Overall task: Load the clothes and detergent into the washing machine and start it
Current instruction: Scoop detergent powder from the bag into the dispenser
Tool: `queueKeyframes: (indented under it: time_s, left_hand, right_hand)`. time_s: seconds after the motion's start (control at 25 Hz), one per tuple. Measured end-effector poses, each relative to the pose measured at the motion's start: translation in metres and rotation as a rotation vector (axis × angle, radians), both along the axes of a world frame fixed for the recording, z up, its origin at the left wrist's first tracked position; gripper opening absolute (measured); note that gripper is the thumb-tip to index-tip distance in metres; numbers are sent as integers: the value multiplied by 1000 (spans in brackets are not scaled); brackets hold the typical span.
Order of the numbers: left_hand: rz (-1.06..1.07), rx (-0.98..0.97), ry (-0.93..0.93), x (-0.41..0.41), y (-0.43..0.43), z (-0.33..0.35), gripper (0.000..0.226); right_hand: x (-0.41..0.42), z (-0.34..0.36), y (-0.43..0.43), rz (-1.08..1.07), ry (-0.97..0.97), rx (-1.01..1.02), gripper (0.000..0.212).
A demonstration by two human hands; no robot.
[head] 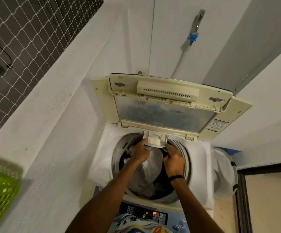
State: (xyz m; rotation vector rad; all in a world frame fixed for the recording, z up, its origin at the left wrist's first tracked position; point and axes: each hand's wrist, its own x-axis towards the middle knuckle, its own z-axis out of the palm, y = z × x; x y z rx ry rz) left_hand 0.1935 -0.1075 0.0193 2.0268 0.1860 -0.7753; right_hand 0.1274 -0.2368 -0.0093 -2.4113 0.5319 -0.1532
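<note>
The washing machine stands in a tight corner, with a white ledge just beside its left edge and a wall close on the right. Its lid is folded up and back against the rear wall, so the drum mouth is open from above.

The detergent drawer juts out from the back rim over the drum's far edge, with white detergent powder lying in it. The clothes are in the drum below: a pale grey-white cloth on top and dark pieces round it.

Both arms reach in over the control panel, which shows a green "F" and an orange light. The left hand grips the drawer's left front corner, its fingers curled and the thumb lying up along the drawer's side. The right hand, with a black wristband, sits at the right front corner with its fingers curled downward — whether they grip the drawer or only touch it I cannot tell.

A blurred green basket sits on the ledge at the near left, well apart from the machine, with netting beyond the ledge's far edge. A white bag stands just beside the machine's right side.
</note>
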Motion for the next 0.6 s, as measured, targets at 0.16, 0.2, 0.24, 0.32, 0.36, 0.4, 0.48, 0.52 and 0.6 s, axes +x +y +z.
queueKeyframes:
  time_s: [0.16,0.2,0.24,0.32,0.36,0.4,0.48,0.52,0.6]
  left_hand:
    - [4,6,1,2,2,-6,53]
    - [13,6,-2,2,4,-6,56]
    - [33,-6,-6,1,6,-4,57]
    - [78,-24,-47,1,10,-1,55]
    - [105,-30,-68,0,13,3,52]
    - [146,-49,-82,1,18,7,51]
    - [229,-91,-117,-1,31,20,52]
    - [258,-101,-156,-3,40,31,51]
    - [316,-103,-266,-9,60,55,46]
  right_hand:
    - [0,-10,0,40,-8,-49,42]
    - [-1,-10,0,42,-26,-63,44]
    - [0,-8,1,30,-50,-59,44]
    - [3,5,4,-128,-83,41,40]
    - [5,12,4,-255,-69,157,35]
    - [7,18,4,-369,-44,340,30]
    - [11,29,4,-519,-24,830,24]
    - [13,37,7,-554,-33,1036,22]
    - [16,62,18,-555,-38,1328,17]
